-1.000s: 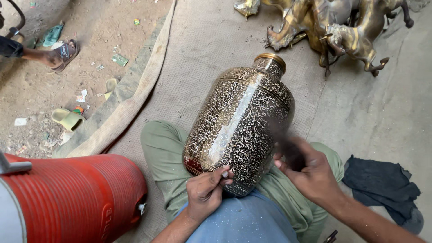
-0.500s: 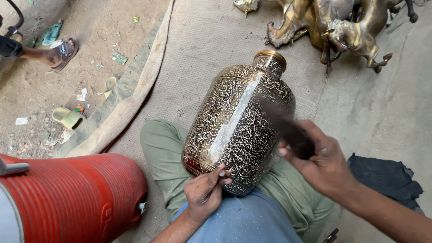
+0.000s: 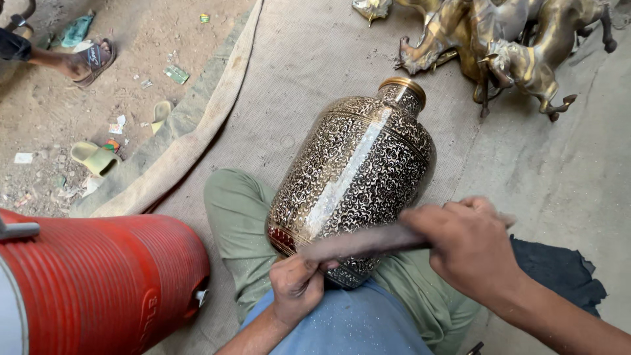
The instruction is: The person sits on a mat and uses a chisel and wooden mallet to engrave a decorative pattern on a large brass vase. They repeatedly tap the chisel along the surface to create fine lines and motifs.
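A large engraved brass vase (image 3: 355,177) lies tilted across my lap, its neck pointing away from me. My left hand (image 3: 296,286) presses against the vase's base, fingers curled around a small tool that I cannot make out. My right hand (image 3: 470,246) grips the handle of a dark hammer-like tool (image 3: 358,243), blurred by motion, whose head lies across the lower body of the vase just above my left hand.
A red ribbed cooler (image 3: 98,276) stands at my left. Brass animal figures (image 3: 506,46) lie at the far right on the mat. A dark cloth (image 3: 559,276) sits at my right. Another person's sandalled foot (image 3: 85,59) and litter are on the dirt at the far left.
My right hand has swung the dark tool from the vase's right side leftwards and down across its base. The left hand has stayed on the base.
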### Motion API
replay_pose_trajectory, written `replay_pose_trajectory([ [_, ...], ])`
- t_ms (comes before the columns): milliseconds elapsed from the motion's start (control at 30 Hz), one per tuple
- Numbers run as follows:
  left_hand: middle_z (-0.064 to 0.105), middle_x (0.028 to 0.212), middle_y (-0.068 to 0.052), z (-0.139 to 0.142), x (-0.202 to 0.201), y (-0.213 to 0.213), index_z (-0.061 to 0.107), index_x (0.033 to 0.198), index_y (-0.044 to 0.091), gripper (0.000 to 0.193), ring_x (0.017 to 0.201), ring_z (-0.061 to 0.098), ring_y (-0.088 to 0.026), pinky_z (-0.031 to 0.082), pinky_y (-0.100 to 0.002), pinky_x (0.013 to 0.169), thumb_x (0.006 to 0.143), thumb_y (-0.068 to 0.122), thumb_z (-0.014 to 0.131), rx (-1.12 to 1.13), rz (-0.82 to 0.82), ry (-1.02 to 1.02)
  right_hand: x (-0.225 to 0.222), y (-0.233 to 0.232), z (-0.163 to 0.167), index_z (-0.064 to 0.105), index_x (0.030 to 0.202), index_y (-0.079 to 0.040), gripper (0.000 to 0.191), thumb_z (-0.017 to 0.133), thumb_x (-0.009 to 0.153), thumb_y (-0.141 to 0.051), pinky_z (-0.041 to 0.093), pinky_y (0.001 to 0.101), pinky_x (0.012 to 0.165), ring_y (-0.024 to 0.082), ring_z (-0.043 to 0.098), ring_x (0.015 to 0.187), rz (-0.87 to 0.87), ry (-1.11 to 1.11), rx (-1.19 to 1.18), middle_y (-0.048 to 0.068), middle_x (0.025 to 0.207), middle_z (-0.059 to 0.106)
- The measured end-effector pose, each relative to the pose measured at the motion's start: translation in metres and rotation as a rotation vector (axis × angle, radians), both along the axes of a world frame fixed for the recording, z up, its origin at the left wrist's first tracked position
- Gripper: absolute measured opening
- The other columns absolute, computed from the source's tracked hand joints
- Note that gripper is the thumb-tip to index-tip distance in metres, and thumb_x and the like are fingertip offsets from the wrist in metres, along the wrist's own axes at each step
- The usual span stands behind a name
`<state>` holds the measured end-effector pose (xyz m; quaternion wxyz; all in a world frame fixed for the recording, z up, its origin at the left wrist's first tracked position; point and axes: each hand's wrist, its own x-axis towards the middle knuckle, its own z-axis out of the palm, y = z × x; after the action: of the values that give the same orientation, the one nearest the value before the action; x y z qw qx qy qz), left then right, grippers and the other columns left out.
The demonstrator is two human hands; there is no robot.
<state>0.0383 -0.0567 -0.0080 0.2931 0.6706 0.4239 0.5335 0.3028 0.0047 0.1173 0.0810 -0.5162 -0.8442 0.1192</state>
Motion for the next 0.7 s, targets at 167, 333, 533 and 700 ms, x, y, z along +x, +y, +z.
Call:
replay_pose_trajectory([
  [167,0.079,0.086,-0.008,0.001,0.0,0.001,0.073,0.112,0.002,0.047,0.074,0.079,-0.018,0.063,-0.028,0.068,0.073,-0.02,0.059,-0.039,0.002,-0.006,-0.006,-0.001,0.005,0.071,0.115,-0.015,0.055,0.064,0.063,0.001,0.049,0.0391,0.078,0.02,0.072,0.079,-0.075,0.17,-0.102,0.001,0.093,0.076],
  [333,0.077,0.087,-0.009,-0.001,0.002,0.001,0.071,0.109,-0.002,0.039,0.075,0.079,-0.02,0.064,-0.03,0.068,0.074,-0.019,0.061,-0.024,0.015,-0.017,-0.008,-0.003,0.013,0.072,0.116,-0.02,0.057,0.063,0.065,0.004,0.048,0.0381,0.077,0.022,0.07,0.071,-0.136,0.172,-0.11,0.0,0.088,0.078],
  [533,0.074,0.081,-0.01,-0.002,0.001,0.001,0.071,0.102,-0.003,0.031,0.072,0.078,-0.021,0.062,-0.03,0.066,0.074,-0.017,0.065,-0.022,0.017,0.005,-0.006,-0.002,0.008,0.07,0.126,-0.021,0.066,0.063,0.065,0.004,0.049,0.0371,0.078,0.024,0.072,0.074,-0.142,0.194,-0.178,0.002,0.088,0.075],
  [700,0.074,0.076,-0.007,-0.002,0.001,0.0,0.073,0.095,0.004,0.036,0.067,0.075,-0.021,0.06,-0.031,0.063,0.067,-0.016,0.062,-0.047,0.003,0.043,-0.001,-0.009,0.003,0.069,0.119,-0.02,0.061,0.061,0.065,0.006,0.046,0.0444,0.074,0.024,0.073,0.078,-0.028,0.074,0.046,0.002,0.093,0.078],
])
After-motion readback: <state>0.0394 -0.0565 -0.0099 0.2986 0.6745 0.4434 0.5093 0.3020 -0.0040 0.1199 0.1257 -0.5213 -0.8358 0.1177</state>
